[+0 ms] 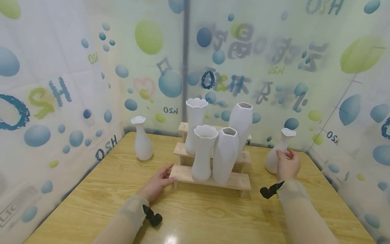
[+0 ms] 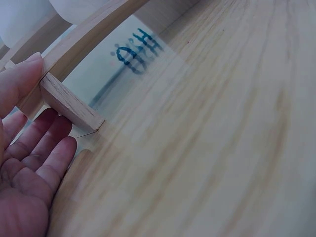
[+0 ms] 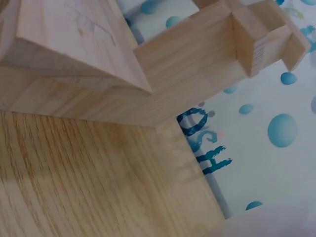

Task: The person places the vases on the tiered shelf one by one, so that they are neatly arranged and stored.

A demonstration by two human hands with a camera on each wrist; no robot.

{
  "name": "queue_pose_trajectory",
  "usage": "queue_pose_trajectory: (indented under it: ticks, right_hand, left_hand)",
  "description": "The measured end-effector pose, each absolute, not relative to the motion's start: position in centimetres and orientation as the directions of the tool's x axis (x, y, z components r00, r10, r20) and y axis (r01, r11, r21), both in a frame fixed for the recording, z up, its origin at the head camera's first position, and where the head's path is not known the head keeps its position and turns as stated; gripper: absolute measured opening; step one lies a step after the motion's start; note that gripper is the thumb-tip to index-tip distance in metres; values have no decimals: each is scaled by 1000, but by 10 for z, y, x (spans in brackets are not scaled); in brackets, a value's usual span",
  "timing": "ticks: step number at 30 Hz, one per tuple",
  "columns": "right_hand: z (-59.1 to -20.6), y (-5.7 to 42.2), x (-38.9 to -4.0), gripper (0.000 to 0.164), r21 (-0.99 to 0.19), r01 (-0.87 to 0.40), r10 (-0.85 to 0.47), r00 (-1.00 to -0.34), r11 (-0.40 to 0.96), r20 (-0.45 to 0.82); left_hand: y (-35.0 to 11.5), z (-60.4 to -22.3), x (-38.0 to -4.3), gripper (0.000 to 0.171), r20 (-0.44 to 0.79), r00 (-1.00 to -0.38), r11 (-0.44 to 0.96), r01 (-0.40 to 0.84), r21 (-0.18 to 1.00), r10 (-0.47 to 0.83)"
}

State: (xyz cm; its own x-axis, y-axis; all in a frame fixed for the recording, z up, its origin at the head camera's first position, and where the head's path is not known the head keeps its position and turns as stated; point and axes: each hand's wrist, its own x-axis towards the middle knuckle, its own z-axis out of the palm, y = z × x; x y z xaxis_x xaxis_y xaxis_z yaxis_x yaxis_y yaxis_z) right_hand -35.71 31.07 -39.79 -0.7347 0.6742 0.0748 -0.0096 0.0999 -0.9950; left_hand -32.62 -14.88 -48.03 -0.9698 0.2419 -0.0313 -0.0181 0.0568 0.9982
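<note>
A three-step wooden stand (image 1: 182, 174) is at the middle of the table. My left hand (image 1: 156, 184) holds the left end of its lowest step, the thumb (image 2: 22, 81) against the plank's end and the other fingers by the leg (image 2: 74, 106). At the right, my right hand (image 1: 287, 165) grips a white narrow-necked vase (image 1: 275, 157) just below its neck; the vase leans slightly. Two white vases, one scalloped (image 1: 202, 152) and one faceted (image 1: 224, 159), stand on the lowest step. Behind them are another scalloped vase (image 1: 195, 118) and another faceted vase (image 1: 242, 118).
A second narrow-necked white vase (image 1: 143, 144) stands on the wooden table (image 1: 195, 217) to the left of the stand. Printed curtains (image 1: 146, 78) hang close behind the table and along both sides. The right wrist view shows the stand's side (image 3: 192, 64) close up.
</note>
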Motion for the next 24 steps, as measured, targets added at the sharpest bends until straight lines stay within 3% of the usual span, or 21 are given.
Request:
queue_pose_trajectory:
  ticks: [8, 24]
  right_hand:
    - [-408, 314, -367, 81, -991, 23, 696, -714, 134, 77]
    - [-422, 321, -381, 98, -982, 155, 605, -794, 104, -61]
  left_hand:
    - [-150, -480, -326, 73, -39, -968, 79, -20, 997, 249]
    - [-150, -478, -325, 74, -29, -964, 66, -13, 998, 263]
